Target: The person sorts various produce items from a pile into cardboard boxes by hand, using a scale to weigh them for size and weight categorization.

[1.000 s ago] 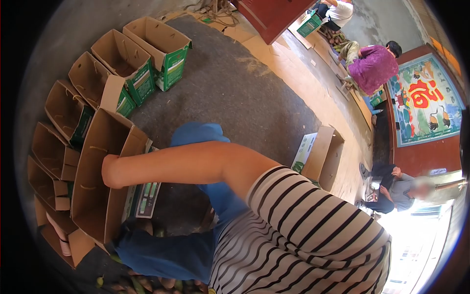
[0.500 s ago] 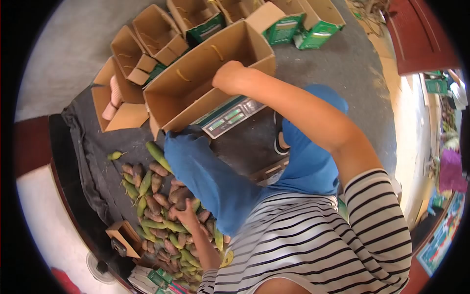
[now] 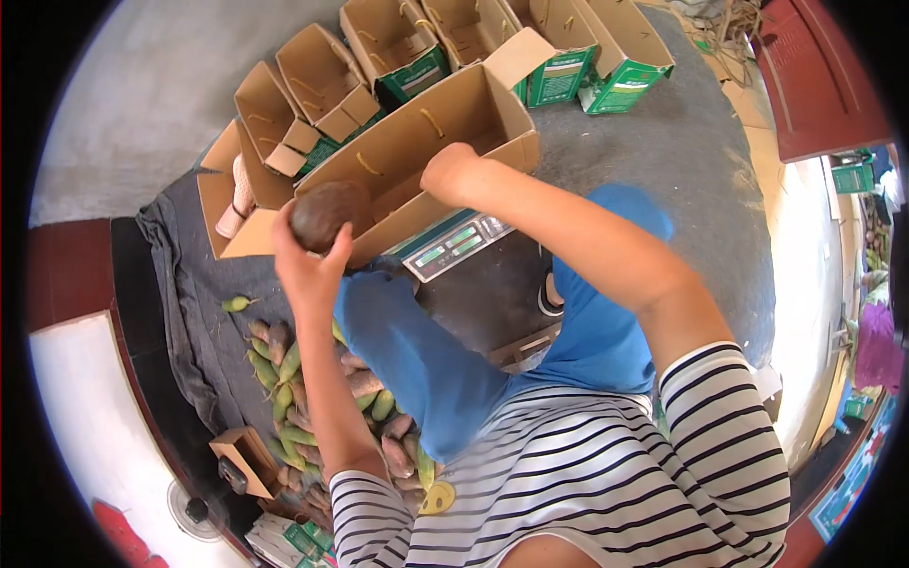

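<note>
My left hand (image 3: pixel 308 256) grips a large brown root vegetable (image 3: pixel 329 214) and holds it up at the left end of a long open cardboard box (image 3: pixel 402 151). My right hand (image 3: pixel 449 174) is closed over the near rim of this box, its fingertips hidden inside. Yellow cord handles show on the box's far wall. Under the box's near side sits a scale (image 3: pixel 456 246) with lit green displays. Below my left forearm, brown and green root vegetables (image 3: pixel 284 398) lie in a pile on dark cloth.
Several open green-and-brown cartons (image 3: pixel 398 52) stand in a curved row beyond the long box. At the left, a carton (image 3: pixel 216 204) contains a pale pink netted item (image 3: pixel 235 201). A single green root (image 3: pixel 239 304) lies apart on the cloth. My blue-trousered knees (image 3: pixel 407 350) flank the scale.
My left hand has risen from the pile to the long box's left end, now with a large brown root vegetable in it. My right hand stays at the box's near rim.
</note>
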`<action>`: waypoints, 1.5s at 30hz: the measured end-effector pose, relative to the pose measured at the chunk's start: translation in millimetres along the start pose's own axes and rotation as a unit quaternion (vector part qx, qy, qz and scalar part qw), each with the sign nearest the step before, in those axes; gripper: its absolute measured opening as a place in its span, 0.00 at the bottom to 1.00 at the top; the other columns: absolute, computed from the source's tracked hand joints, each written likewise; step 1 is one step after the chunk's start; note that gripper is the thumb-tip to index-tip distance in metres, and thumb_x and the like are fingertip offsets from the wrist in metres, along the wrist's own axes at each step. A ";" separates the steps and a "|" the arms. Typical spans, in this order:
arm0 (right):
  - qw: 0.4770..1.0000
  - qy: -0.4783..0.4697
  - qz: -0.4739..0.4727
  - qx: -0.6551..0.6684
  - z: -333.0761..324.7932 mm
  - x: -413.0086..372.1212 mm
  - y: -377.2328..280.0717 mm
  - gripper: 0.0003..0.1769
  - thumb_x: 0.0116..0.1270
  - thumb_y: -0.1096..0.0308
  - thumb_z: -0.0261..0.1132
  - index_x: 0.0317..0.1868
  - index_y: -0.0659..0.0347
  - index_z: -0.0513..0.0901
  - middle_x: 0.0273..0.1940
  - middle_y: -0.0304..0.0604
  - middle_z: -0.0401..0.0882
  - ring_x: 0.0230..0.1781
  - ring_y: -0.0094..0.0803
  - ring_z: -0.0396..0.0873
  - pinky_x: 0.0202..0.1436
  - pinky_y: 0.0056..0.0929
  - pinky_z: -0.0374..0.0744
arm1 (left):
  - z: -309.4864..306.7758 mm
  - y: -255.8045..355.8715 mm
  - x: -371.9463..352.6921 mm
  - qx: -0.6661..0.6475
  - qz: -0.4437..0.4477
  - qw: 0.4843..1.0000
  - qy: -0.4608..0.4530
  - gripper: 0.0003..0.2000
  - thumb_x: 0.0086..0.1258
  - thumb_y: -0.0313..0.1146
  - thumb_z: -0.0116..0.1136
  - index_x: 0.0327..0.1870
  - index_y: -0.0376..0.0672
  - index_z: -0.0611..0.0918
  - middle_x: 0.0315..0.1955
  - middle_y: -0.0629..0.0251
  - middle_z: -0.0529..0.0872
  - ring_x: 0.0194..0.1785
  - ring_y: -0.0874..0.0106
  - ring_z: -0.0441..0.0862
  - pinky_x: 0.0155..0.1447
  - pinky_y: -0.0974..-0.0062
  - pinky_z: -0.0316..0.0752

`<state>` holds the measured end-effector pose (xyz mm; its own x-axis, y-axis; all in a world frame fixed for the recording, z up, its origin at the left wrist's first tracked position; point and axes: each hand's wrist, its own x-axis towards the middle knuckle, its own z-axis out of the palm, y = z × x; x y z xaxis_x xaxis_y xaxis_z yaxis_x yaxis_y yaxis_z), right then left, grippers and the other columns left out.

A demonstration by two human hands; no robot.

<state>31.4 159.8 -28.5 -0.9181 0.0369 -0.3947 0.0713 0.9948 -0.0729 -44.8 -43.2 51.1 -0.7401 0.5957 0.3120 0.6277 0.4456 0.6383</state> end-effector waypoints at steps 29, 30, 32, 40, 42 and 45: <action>0.994 0.014 -0.070 0.077 -9.3 -10.7 8.7 0.19 0.57 0.64 0.64 0.49 0.60 0.77 0.44 0.52 0.80 0.49 0.48 0.77 0.51 0.44 0.75 | -8.4 -208.5 -321.6 0.111 -0.404 0.888 -0.190 0.19 0.60 0.37 0.62 0.49 0.38 0.76 0.40 0.53 0.81 0.46 0.62 0.81 0.49 0.69 0.75; 0.991 0.040 -0.086 0.093 -4.0 -9.5 12.6 0.18 0.57 0.64 0.64 0.48 0.61 0.77 0.43 0.53 0.80 0.47 0.49 0.77 0.49 0.45 0.75 | -2.1 -214.3 -353.6 0.175 -0.399 0.863 -0.257 0.21 0.59 0.40 0.63 0.50 0.38 0.76 0.42 0.51 0.81 0.49 0.58 0.80 0.51 0.66 0.75; 0.991 0.039 -0.092 0.088 -8.9 -10.4 9.3 0.17 0.58 0.66 0.64 0.46 0.62 0.77 0.40 0.55 0.80 0.46 0.51 0.77 0.47 0.46 0.74 | 6.4 -210.9 -391.7 0.208 -0.451 0.796 -0.345 0.26 0.57 0.45 0.64 0.52 0.38 0.74 0.48 0.47 0.78 0.53 0.52 0.77 0.55 0.60 0.73; 0.989 0.070 -0.093 0.089 -8.9 -12.2 5.3 0.16 0.60 0.67 0.62 0.47 0.63 0.76 0.40 0.57 0.79 0.45 0.53 0.76 0.46 0.44 0.73 | 9.0 -279.9 -449.6 0.107 -0.543 0.833 -0.011 0.29 0.55 0.43 0.68 0.52 0.32 0.74 0.34 0.51 0.83 0.35 0.59 0.81 0.40 0.66 0.75; 0.991 0.045 -0.091 0.088 -11.6 -9.5 4.3 0.16 0.60 0.68 0.62 0.48 0.63 0.76 0.41 0.56 0.79 0.45 0.53 0.76 0.46 0.44 0.73 | 17.8 -342.4 -461.3 -0.040 -0.633 0.767 0.101 0.31 0.55 0.46 0.69 0.53 0.31 0.74 0.32 0.58 0.81 0.33 0.69 0.78 0.35 0.68 0.73; 0.990 0.038 -0.105 0.088 -11.2 -7.3 5.1 0.15 0.60 0.69 0.61 0.47 0.63 0.76 0.40 0.55 0.79 0.44 0.53 0.76 0.46 0.43 0.73 | 25.5 -362.2 -413.6 -0.057 -0.653 0.716 0.242 0.34 0.51 0.49 0.71 0.54 0.33 0.74 0.32 0.62 0.79 0.27 0.72 0.75 0.29 0.68 0.70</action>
<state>34.1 165.7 -15.8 -0.9459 -0.1546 -0.2853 -0.0625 0.9496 -0.3072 40.1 -433.9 -327.1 -0.6920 -0.5922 -0.4128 -0.6781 0.3370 0.6532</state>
